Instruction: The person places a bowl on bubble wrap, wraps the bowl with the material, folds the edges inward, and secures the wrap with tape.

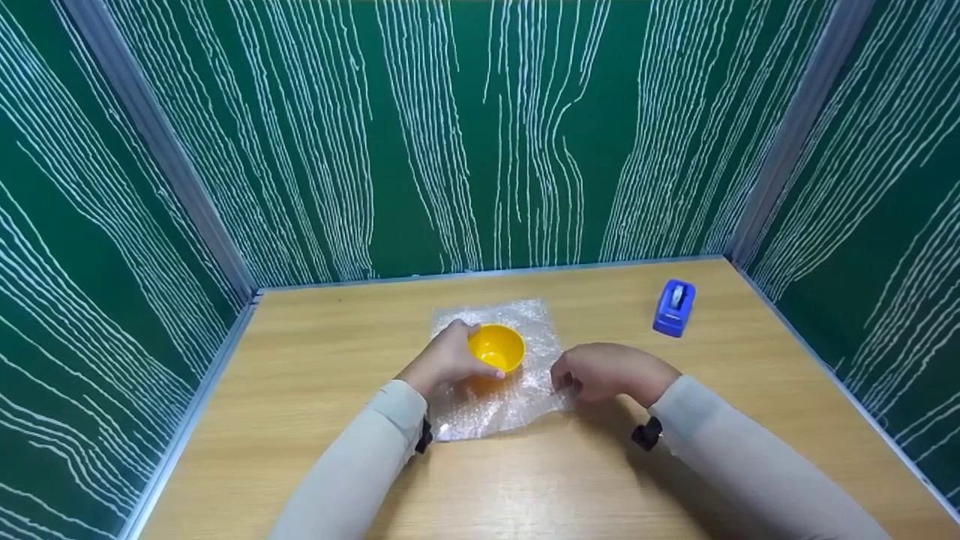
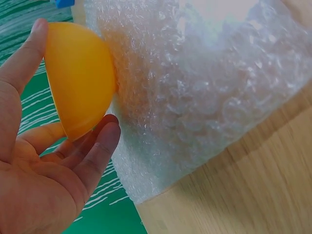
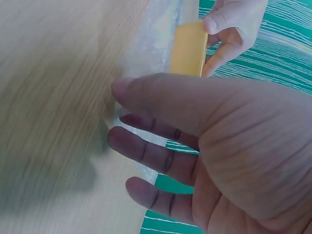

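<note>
One round yellow bowl (image 1: 498, 346), one clear plastic bubble-wrap sheet (image 1: 517, 405) and one blue tape dispenser (image 1: 673, 309) at right; two pale-sleeved arms (image 1: 352, 465), one brown wooden table (image 1: 315, 360), three green white-streaked walls (image 1: 420, 150).

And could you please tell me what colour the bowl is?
The bowl is yellow, clearest in the head view.

No readable text, brands, numbers or signs, as far as discernible.

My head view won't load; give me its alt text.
A left hand holds a yellow bowl, with bubble wrap beneath it, while the right hand is curled at the wrap's near right corner. A blue tape dispenser sits farther back, right, on the wooden table.
</note>
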`<state>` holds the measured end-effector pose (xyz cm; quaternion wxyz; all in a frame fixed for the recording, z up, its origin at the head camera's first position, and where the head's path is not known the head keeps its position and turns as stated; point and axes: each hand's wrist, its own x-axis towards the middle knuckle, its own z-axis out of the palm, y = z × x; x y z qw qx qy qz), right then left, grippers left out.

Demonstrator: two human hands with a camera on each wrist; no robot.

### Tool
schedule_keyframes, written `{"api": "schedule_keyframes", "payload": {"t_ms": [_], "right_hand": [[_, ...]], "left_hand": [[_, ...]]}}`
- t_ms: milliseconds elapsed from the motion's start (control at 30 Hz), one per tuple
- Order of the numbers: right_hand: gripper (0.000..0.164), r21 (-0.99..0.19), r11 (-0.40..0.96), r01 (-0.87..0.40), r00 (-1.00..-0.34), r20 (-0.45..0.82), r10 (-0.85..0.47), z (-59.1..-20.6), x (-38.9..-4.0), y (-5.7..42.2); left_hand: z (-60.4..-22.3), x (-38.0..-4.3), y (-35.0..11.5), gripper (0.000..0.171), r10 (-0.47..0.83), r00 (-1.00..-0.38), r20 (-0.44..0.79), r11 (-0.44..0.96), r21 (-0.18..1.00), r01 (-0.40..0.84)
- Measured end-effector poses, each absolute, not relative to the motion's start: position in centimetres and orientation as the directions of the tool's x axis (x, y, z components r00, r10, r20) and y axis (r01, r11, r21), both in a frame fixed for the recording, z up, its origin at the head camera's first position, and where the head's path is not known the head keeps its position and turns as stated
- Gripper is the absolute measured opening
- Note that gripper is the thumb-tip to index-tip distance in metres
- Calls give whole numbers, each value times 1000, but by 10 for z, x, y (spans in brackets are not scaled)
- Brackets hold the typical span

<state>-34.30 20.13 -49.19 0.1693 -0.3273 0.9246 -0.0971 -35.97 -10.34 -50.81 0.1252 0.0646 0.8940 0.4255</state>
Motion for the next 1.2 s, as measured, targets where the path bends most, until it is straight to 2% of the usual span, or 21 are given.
{"api": "schedule_keyframes", "payload": {"t_ms": [200, 333, 567, 1100, 1200], "right_hand": [[25, -287, 733, -617, -722, -166, -672, -489, -343, 205], [18, -292, 680, -672, -685, -104, -721, -485, -344, 206], [19, -322, 669, -670, -686, -78, -724, -482, -344, 211], [11, -301, 656, -692, -697, 41, -716, -478, -350, 202], [8, -277, 634, -722, -675, 79, -734, -479, -352, 201]], "left_hand": [[-508, -360, -103, 99, 234, -960, -154, 645, 764, 35], [-508, -359, -103, 103, 228, -961, -155, 660, 750, 35], [-509, -360, -102, 107, 214, -964, -161, 667, 745, 23], [-507, -358, -104, 104, 224, -962, -154, 647, 762, 28], [-509, -359, -104, 103, 239, -961, -136, 643, 764, 52]]}}
